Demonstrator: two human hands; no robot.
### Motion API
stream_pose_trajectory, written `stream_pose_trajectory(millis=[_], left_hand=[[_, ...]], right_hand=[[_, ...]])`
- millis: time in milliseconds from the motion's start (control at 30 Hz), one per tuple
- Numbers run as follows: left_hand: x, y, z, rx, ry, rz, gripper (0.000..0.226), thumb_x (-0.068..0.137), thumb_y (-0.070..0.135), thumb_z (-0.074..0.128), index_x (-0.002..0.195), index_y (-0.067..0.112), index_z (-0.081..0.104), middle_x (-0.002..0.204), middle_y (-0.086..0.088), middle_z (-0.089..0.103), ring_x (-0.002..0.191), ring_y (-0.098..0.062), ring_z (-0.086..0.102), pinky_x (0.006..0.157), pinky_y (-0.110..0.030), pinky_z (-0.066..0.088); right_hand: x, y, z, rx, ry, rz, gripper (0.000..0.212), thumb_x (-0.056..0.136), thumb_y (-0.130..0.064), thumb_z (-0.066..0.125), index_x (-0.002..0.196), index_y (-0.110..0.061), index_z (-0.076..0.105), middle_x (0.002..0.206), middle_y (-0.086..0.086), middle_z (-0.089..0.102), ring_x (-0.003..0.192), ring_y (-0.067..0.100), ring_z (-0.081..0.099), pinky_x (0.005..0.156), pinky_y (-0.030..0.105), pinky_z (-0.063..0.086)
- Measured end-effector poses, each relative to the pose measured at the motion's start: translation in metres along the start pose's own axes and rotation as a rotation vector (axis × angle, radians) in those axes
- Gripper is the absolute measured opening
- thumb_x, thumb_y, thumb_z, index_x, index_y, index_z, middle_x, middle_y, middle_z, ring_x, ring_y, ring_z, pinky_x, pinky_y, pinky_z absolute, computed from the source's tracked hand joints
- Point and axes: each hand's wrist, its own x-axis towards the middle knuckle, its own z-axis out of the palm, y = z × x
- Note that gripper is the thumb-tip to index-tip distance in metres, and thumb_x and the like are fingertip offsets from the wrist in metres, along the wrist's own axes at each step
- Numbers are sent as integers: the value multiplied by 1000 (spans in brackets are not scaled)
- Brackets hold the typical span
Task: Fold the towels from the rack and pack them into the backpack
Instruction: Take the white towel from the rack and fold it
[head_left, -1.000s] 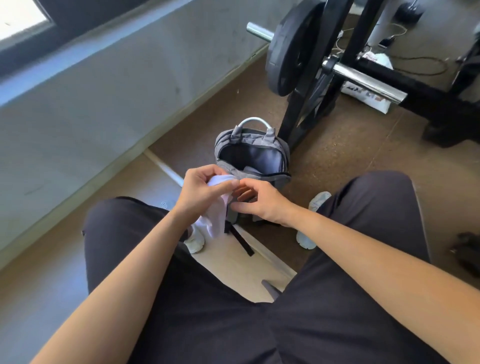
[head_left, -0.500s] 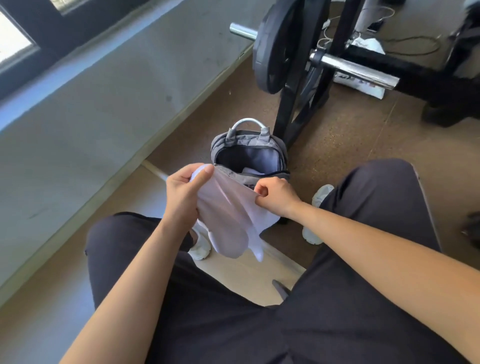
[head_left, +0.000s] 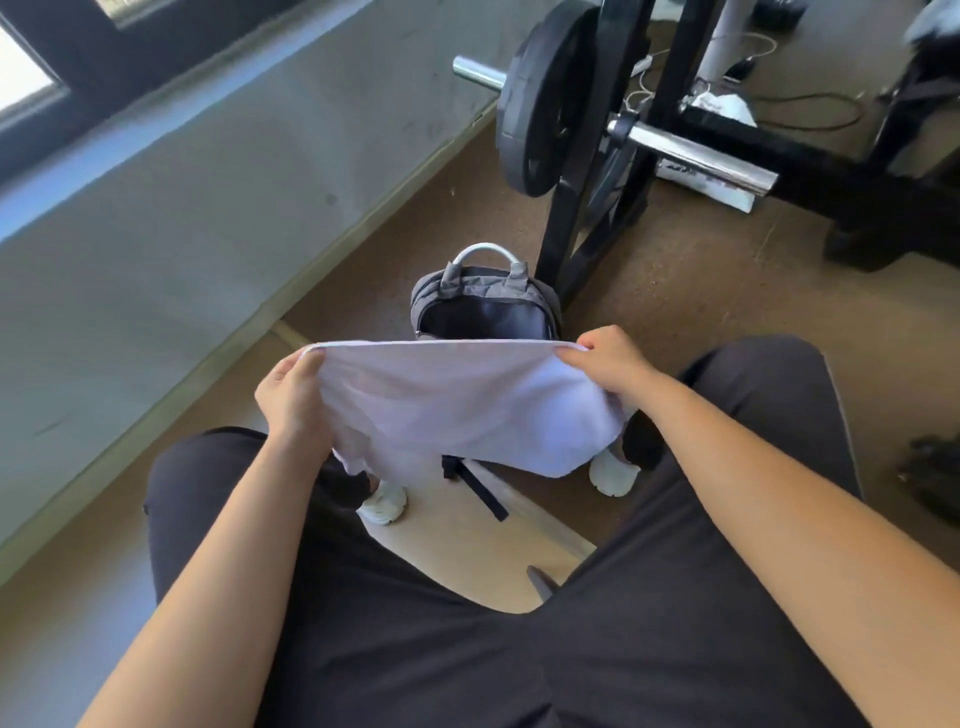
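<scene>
A white towel (head_left: 457, 405) is stretched wide in the air above my knees, its top edge taut and the rest sagging toward me. My left hand (head_left: 293, 397) pinches its left corner and my right hand (head_left: 608, 364) pinches its right corner. Just beyond the towel a grey backpack (head_left: 483, 293) stands upright on the floor between my feet, its top unzipped and dark inside, with a pale loop handle at the back. The towel hides the backpack's front.
A black weight rack (head_left: 587, 208) holding a barbell with a plate (head_left: 535, 104) stands right behind the backpack. A grey wall (head_left: 182, 208) runs along the left. My white shoes (head_left: 384, 501) rest by a wooden board (head_left: 467, 551). Cables lie at the far right.
My hands have drawn apart, spreading the bunched towel out wide. The towel now stretches in front of the backpack's opening.
</scene>
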Motion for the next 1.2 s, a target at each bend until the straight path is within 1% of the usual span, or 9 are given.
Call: stream_pose_trajectory(millis=[233, 400, 467, 533, 633, 767, 867, 1067, 1200], left_hand=[[6, -11, -1, 279, 156, -98, 24, 80, 17, 57, 88, 24, 78, 94, 3, 76, 83, -20, 67, 83, -29, 56], [8, -18, -4, 338, 151, -134, 10, 86, 24, 68, 90, 21, 77, 96, -3, 74, 77, -22, 62, 79, -29, 54], [4, -18, 0, 359, 63, -163, 12, 80, 28, 74, 81, 16, 74, 86, -3, 68, 75, -25, 58, 75, -30, 50], [1, -18, 3, 340, -83, -279, 28, 69, 31, 84, 83, 9, 73, 85, -7, 65, 77, -25, 58, 75, -33, 46], [10, -31, 4, 289, -309, -454, 80, 51, 41, 92, 114, -4, 72, 100, -18, 69, 86, -31, 64, 80, -42, 49], [-23, -19, 20, 184, -534, -477, 34, 98, 35, 68, 108, 3, 73, 96, -15, 75, 81, -27, 71, 79, -37, 58], [-52, -8, 29, 126, -752, -374, 20, 103, 14, 58, 103, 7, 77, 92, -12, 73, 75, -21, 67, 72, -27, 58], [-82, -1, 41, 8, -979, -356, 41, 95, -12, 52, 127, 8, 70, 118, -16, 74, 96, -27, 74, 79, -32, 61], [-82, -4, 46, -77, -977, -368, 54, 96, -11, 53, 141, 19, 60, 129, -18, 68, 105, -29, 71, 78, -32, 61]], right_hand=[[-6, 8, -45, 84, 215, 14, 21, 92, -22, 72, 77, -9, 66, 70, 2, 59, 67, 14, 51, 59, 27, 38], [-11, 1, -45, 208, 262, 119, 39, 95, -27, 65, 65, -8, 50, 62, 11, 42, 59, 22, 42, 63, 37, 37], [-15, -5, -42, 310, 221, 181, 30, 97, -31, 63, 96, -1, 67, 85, 19, 59, 77, 29, 56, 71, 42, 46], [-16, -10, -38, 392, 128, 257, 45, 97, -35, 62, 129, -4, 59, 105, 12, 60, 89, 27, 58, 73, 37, 45], [-21, -20, -28, 528, 18, 290, 43, 94, -37, 65, 124, -6, 60, 104, 11, 67, 90, 28, 64, 74, 36, 50], [-37, -30, -6, 640, -184, 170, 30, 95, -29, 70, 112, -4, 69, 99, 13, 74, 90, 27, 70, 77, 36, 56], [-51, -39, 4, 659, -387, 21, 17, 95, -13, 68, 112, -10, 68, 95, 3, 75, 87, 18, 73, 77, 32, 60], [-63, -51, 24, 504, -421, -179, 45, 92, -2, 69, 135, -10, 59, 121, 1, 70, 114, 15, 66, 94, 31, 58], [-62, -52, 31, 406, -329, -249, 49, 90, -7, 74, 136, -14, 59, 118, -8, 68, 104, 1, 66, 80, 16, 57]])
